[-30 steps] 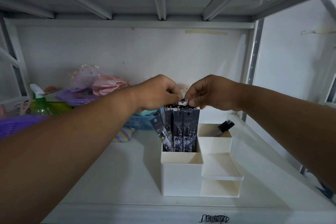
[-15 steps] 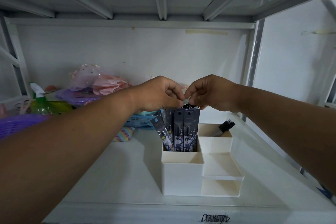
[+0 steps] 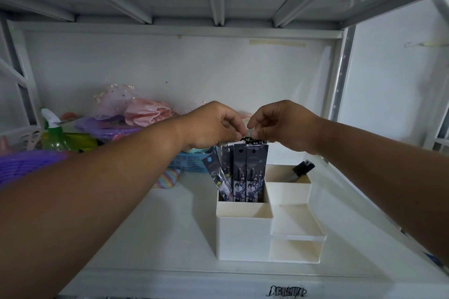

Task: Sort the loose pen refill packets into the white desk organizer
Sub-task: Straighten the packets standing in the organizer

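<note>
We were working at a white shelf under a ribbed metal top, and most of what it carried sat off to our left: a purple basket, a green spray bottle, pink wrapping and a small blue basket. Near the front edge stood the white organizer, with a tall cell at the back left, a second tall cell to its right that held a dark clip-like object, and lower trays in front. The refill packets stood upright in the back-left cell, several side by side, with one packet leaning out to the left against the cell wall. Our left hand and right hand met just above them, the fingers of each curled and pinched on the dark top edge of the packets, so both were clamped on the bundle, not spread. We judged the sorting nearly done: the packets we could see were already inside the organizer, and no loose ones showed on the shelf. What seemed left was squaring the tops, straightening the leaning packet and letting go, though anything outside the view we could not vouch for.
</note>
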